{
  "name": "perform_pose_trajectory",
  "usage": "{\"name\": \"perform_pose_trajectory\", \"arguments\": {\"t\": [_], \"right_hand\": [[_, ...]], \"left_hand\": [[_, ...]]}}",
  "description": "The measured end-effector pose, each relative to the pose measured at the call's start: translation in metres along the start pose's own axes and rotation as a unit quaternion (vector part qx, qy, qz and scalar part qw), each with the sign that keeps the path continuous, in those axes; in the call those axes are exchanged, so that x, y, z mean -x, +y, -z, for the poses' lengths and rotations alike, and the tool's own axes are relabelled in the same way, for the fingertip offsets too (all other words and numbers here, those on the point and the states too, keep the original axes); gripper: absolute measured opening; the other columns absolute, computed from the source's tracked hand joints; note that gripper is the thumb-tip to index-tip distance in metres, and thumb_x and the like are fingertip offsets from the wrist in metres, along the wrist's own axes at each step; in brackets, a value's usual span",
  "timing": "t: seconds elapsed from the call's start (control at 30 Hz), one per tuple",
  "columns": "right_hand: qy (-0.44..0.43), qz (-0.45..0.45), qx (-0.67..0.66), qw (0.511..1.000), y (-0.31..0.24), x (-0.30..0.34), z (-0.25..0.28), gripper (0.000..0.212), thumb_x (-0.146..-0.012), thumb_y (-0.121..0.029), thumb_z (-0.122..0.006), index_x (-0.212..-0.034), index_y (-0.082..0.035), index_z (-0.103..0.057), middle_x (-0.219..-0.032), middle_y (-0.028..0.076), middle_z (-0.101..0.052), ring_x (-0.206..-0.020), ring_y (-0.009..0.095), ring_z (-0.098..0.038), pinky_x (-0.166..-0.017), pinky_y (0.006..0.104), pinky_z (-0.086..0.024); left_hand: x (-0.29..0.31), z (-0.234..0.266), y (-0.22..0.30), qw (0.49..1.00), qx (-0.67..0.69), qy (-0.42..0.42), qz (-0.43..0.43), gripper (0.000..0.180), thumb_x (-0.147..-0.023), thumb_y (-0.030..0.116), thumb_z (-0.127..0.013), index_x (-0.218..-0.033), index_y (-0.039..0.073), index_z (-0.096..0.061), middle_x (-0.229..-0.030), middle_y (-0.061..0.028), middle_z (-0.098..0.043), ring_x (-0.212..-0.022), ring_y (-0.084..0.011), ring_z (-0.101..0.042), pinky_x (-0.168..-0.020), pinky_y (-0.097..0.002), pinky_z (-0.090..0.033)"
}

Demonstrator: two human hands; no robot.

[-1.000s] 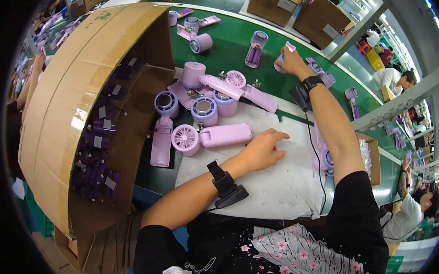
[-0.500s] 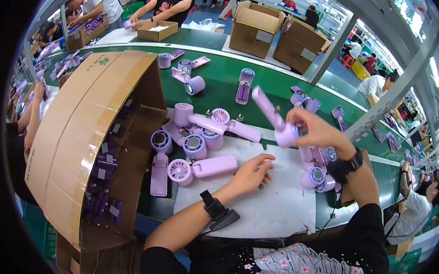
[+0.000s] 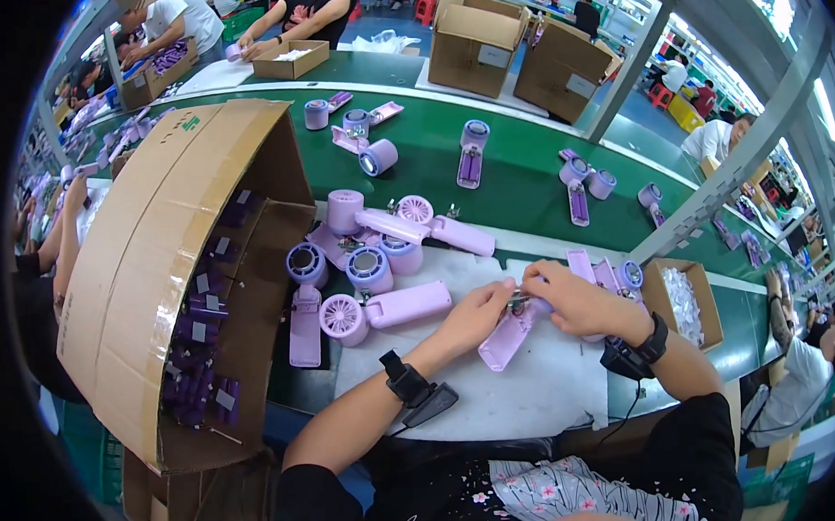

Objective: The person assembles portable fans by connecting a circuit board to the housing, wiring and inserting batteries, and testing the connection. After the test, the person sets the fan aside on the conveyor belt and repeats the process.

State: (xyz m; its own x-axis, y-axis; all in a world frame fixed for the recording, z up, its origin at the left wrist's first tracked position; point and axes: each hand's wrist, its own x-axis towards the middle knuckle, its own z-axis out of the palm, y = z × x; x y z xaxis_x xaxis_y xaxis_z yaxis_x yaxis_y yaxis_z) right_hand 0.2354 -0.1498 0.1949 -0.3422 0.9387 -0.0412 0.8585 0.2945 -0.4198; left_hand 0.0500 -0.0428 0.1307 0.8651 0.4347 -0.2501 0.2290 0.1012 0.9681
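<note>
Over the white work mat (image 3: 563, 394), my right hand (image 3: 582, 300) is closed round the head end of a lilac handheld fan (image 3: 507, 342). The fan's open handle slants down and left, its hollow inside showing. My left hand (image 3: 473, 321) has its fingertips pinched at the hinge, where small metal parts show; the fingers partly hide the grip. Left of the mat lies a pile of lilac handheld fans (image 3: 408, 306), some with round vents up and some with blue rings. More fan parts (image 3: 604, 273) lie just beyond my right hand.
A large cardboard box (image 3: 169, 225) at the left holds purple battery-like packs (image 3: 197, 331). A small carton (image 3: 709, 318) of clear pieces stands right. Fans lie along the green conveyor belt (image 3: 516, 163). A metal post (image 3: 628, 74) rises at the right. Co-workers sit across and beside the line.
My right hand has brought the fan down and left from above the mat's far right edge. My left hand, empty before, has come up to the fan's hinge.
</note>
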Motion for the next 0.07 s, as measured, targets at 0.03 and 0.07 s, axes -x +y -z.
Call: {"name": "perform_pose_trajectory", "arguments": {"t": [0.03,0.07], "right_hand": [[0.008,-0.007,0.013,1.000,0.0051,0.0000,-0.0043,0.063,-0.065,0.012,-0.054,-0.125,-0.007,-0.050,-0.125,0.018,-0.045,-0.120,0.039,-0.043,-0.103,0.0429,-0.038],[0.016,-0.014,0.026,0.999,0.0107,-0.0013,-0.0073,0.065,-0.066,0.012,-0.055,-0.126,-0.010,-0.050,-0.132,0.018,-0.043,-0.124,0.041,-0.040,-0.105,0.0430,-0.037]], "left_hand": [[-0.0010,0.0010,-0.0001,0.999,-0.008,-0.003,-0.036,0.055,-0.099,0.048,-0.046,-0.123,0.000,-0.056,-0.096,-0.0042,-0.062,-0.086,-0.0088,-0.056,-0.077,-0.0242,-0.045],[-0.0027,0.0027,-0.0002,0.997,-0.015,-0.006,-0.072,0.057,-0.098,0.051,-0.047,-0.124,0.000,-0.056,-0.100,-0.0043,-0.062,-0.087,-0.0086,-0.055,-0.078,-0.0244,-0.045]]}}
